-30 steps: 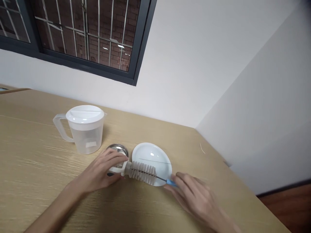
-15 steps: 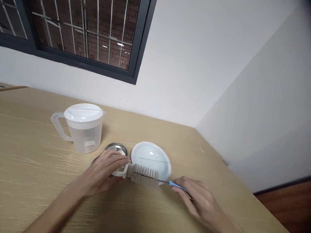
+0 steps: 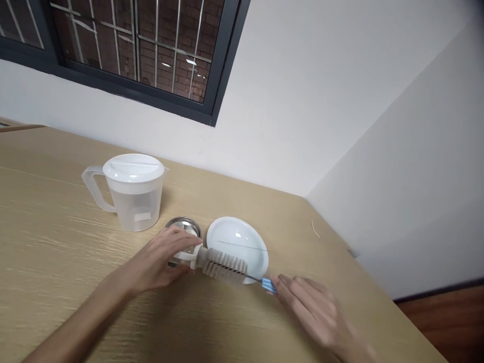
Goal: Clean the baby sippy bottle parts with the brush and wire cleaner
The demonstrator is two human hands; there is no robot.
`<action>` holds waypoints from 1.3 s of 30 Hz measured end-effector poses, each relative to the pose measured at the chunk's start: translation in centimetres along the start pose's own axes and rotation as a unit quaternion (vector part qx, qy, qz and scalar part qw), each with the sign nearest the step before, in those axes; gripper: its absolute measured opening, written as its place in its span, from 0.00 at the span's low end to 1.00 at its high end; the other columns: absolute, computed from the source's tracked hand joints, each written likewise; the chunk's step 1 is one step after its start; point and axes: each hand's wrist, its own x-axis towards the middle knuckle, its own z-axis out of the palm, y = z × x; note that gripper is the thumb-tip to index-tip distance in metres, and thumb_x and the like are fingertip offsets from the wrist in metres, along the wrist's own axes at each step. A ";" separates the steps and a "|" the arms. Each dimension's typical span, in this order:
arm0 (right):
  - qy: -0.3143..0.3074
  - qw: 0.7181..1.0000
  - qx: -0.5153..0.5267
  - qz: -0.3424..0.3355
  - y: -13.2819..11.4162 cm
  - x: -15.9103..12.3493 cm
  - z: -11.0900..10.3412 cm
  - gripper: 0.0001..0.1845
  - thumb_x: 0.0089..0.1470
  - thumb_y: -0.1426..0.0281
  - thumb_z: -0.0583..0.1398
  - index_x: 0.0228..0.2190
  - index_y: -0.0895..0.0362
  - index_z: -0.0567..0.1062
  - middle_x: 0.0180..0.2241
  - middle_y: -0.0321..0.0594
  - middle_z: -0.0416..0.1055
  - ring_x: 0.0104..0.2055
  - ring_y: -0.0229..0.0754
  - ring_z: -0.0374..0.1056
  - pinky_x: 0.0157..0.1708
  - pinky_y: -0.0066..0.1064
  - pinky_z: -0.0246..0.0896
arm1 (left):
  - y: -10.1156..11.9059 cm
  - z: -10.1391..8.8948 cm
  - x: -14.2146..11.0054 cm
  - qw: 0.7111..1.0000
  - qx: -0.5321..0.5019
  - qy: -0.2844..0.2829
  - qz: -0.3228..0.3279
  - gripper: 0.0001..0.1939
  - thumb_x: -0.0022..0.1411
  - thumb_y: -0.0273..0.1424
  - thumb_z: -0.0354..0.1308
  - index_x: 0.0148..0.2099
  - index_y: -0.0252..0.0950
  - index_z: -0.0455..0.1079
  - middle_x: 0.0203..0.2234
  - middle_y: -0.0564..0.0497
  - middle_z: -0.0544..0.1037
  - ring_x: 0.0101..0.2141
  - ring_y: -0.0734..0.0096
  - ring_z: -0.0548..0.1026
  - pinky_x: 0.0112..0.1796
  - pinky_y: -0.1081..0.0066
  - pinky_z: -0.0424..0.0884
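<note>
Brush (image 3: 226, 266): it lies in the air above the near side of the white dish, slanting down from the container's mouth to my right hand. I see pale, ruffled bristles in rows, a dark twisted wire through them, and a light blue handle. I cannot tell how far its tip goes in.
Container (image 3: 194, 256): white ring at its mouth, the part behind it mostly hidden by my left fingers; it points right, tilted on its side.
Left hand (image 3: 166, 259): my grip is closed around the container, fingers over the top, thumb side underneath.
Right hand (image 3: 310, 308): my grip is clenched on the blue handle, slightly blurred.
White dish (image 3: 236, 234): oval and glossy, with a thin dark line across it.
Metal bowl (image 3: 184, 220): shiny rim, partly behind my left hand, just beside the dish.
Pitcher (image 3: 136, 204): translucent, upright, white-lidded, handle to the left.
Table (image 3: 223, 327): pale wood grain under everything.
</note>
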 end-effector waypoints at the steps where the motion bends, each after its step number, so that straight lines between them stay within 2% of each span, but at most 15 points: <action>1: -0.013 0.997 0.052 0.049 -0.2 0.3 0.0 0.11 0.63 0.79 0.56 0.46 0.62 0.74 0.28 0.40 0.76 0.28 0.38 0.71 0.30 0.30 0.64 | -0.1 0.1 0.0 1.000 0.006 0.003 0.008 0.27 0.63 0.25 0.61 0.63 0.44 0.63 0.52 0.46 0.76 0.51 0.60 0.72 0.51 0.61 0.71; 4: -0.110 0.947 0.195 0.229 -0.9 1.2 0.0 0.10 0.68 0.73 0.53 0.39 0.56 0.74 0.26 0.33 0.73 0.25 0.33 0.70 0.25 0.23 0.64 | 0.0 0.3 0.2 0.999 0.028 0.002 0.033 0.28 0.64 0.24 0.60 0.64 0.45 0.62 0.54 0.47 0.76 0.53 0.60 0.71 0.55 0.58 0.68; 6: -0.150 0.919 0.223 0.287 -1.2 1.4 0.0 0.13 0.69 0.70 0.51 0.34 0.55 0.73 0.24 0.31 0.72 0.22 0.32 0.68 0.22 0.22 0.63 | 0.0 0.3 0.3 0.999 0.034 -0.001 0.041 0.29 0.63 0.23 0.60 0.64 0.45 0.62 0.54 0.48 0.76 0.53 0.60 0.71 0.56 0.57 0.67; 7: -0.141 0.926 0.205 0.285 -1.3 1.3 0.1 0.11 0.69 0.69 0.52 0.36 0.55 0.73 0.25 0.32 0.73 0.23 0.33 0.69 0.23 0.22 0.64 | 0.1 0.3 0.3 0.999 0.033 -0.002 0.036 0.29 0.63 0.24 0.60 0.64 0.45 0.62 0.54 0.48 0.76 0.53 0.60 0.71 0.56 0.57 0.67; 11: -0.001 0.997 0.002 0.080 -1.1 0.2 -0.1 0.08 0.64 0.73 0.57 0.44 0.62 0.73 0.33 0.46 0.79 0.30 0.42 0.74 0.29 0.33 0.68 | 0.1 0.2 0.2 1.000 0.015 -0.015 -0.002 0.26 0.64 0.27 0.61 0.62 0.45 0.64 0.53 0.47 0.76 0.52 0.60 0.72 0.52 0.61 0.71; 13: 0.014 0.998 -0.061 -0.029 -0.9 -0.4 -0.4 0.11 0.63 0.79 0.53 0.42 0.63 0.75 0.33 0.49 0.80 0.30 0.44 0.74 0.29 0.35 0.67 | 0.0 0.3 0.1 0.999 0.002 -0.028 -0.016 0.26 0.63 0.28 0.62 0.62 0.45 0.65 0.52 0.48 0.76 0.52 0.60 0.72 0.52 0.62 0.71; 15: 0.004 0.996 -0.064 -0.063 -0.9 -0.7 -0.5 0.15 0.63 0.82 0.50 0.41 0.64 0.76 0.34 0.50 0.80 0.31 0.44 0.75 0.30 0.35 0.67 | -0.1 0.6 0.0 0.999 -0.006 -0.037 -0.023 0.27 0.62 0.27 0.63 0.62 0.45 0.65 0.53 0.47 0.75 0.53 0.60 0.72 0.52 0.61 0.71; 17: 0.008 1.000 -0.019 -0.010 -1.1 -0.8 -0.5 0.13 0.64 0.80 0.53 0.43 0.64 0.75 0.33 0.48 0.80 0.31 0.41 0.75 0.31 0.32 0.67 | -0.1 0.9 -0.1 0.999 -0.007 -0.039 -0.023 0.27 0.62 0.26 0.62 0.62 0.44 0.65 0.53 0.46 0.75 0.53 0.59 0.72 0.53 0.60 0.71; 19: 0.009 0.992 0.069 0.106 -1.4 -0.6 -0.2 0.09 0.64 0.78 0.56 0.44 0.61 0.74 0.31 0.42 0.78 0.29 0.37 0.73 0.30 0.28 0.67 | 0.1 1.2 0.0 1.000 -0.001 -0.028 -0.007 0.26 0.63 0.25 0.60 0.63 0.44 0.64 0.53 0.46 0.75 0.53 0.59 0.72 0.54 0.59 0.70; 23: -0.090 0.925 0.220 0.297 -2.0 0.0 0.3 0.08 0.67 0.70 0.55 0.37 0.55 0.73 0.28 0.34 0.75 0.25 0.33 0.70 0.23 0.23 0.65 | 0.3 1.4 0.2 0.999 0.023 -0.003 0.038 0.27 0.65 0.24 0.58 0.64 0.45 0.62 0.52 0.46 0.76 0.54 0.59 0.71 0.55 0.57 0.68; 25: -0.101 0.938 0.184 0.275 -2.0 0.1 0.5 0.08 0.67 0.69 0.55 0.40 0.56 0.73 0.29 0.36 0.76 0.26 0.35 0.71 0.24 0.24 0.66 | 0.2 1.3 0.2 0.999 0.030 -0.009 0.031 0.26 0.65 0.24 0.58 0.63 0.45 0.63 0.52 0.46 0.76 0.53 0.59 0.72 0.55 0.56 0.69; 28: -0.033 0.993 0.014 0.114 -1.7 -0.3 0.6 0.10 0.65 0.74 0.55 0.45 0.61 0.74 0.33 0.44 0.78 0.30 0.41 0.73 0.29 0.31 0.68 | 0.0 1.0 0.1 0.999 0.030 -0.026 -0.005 0.26 0.63 0.26 0.61 0.62 0.44 0.65 0.52 0.46 0.76 0.52 0.58 0.73 0.53 0.58 0.71; 32: 0.004 0.995 -0.092 -0.041 -1.1 -0.9 0.3 0.16 0.61 0.82 0.50 0.40 0.63 0.77 0.35 0.50 0.80 0.32 0.44 0.73 0.31 0.36 0.66 | -0.3 0.8 -0.2 0.998 0.009 -0.044 -0.033 0.27 0.60 0.27 0.63 0.61 0.43 0.66 0.53 0.46 0.75 0.53 0.59 0.73 0.53 0.60 0.72; 35: -0.005 0.998 -0.052 -0.041 -0.9 -1.2 0.0 0.16 0.62 0.82 0.50 0.42 0.64 0.77 0.37 0.53 0.80 0.33 0.44 0.73 0.31 0.35 0.67 | -0.2 0.9 -0.2 0.998 0.006 -0.048 -0.037 0.28 0.60 0.28 0.64 0.62 0.43 0.66 0.54 0.46 0.75 0.54 0.58 0.72 0.53 0.60 0.72; 39: 0.010 0.997 0.042 0.070 -1.2 -1.3 0.2 0.14 0.61 0.80 0.57 0.48 0.64 0.74 0.36 0.47 0.79 0.34 0.41 0.74 0.33 0.31 0.68 | 0.1 0.9 -0.1 0.999 0.022 -0.036 -0.017 0.26 0.63 0.28 0.62 0.62 0.43 0.65 0.53 0.45 0.75 0.53 0.58 0.72 0.53 0.59 0.71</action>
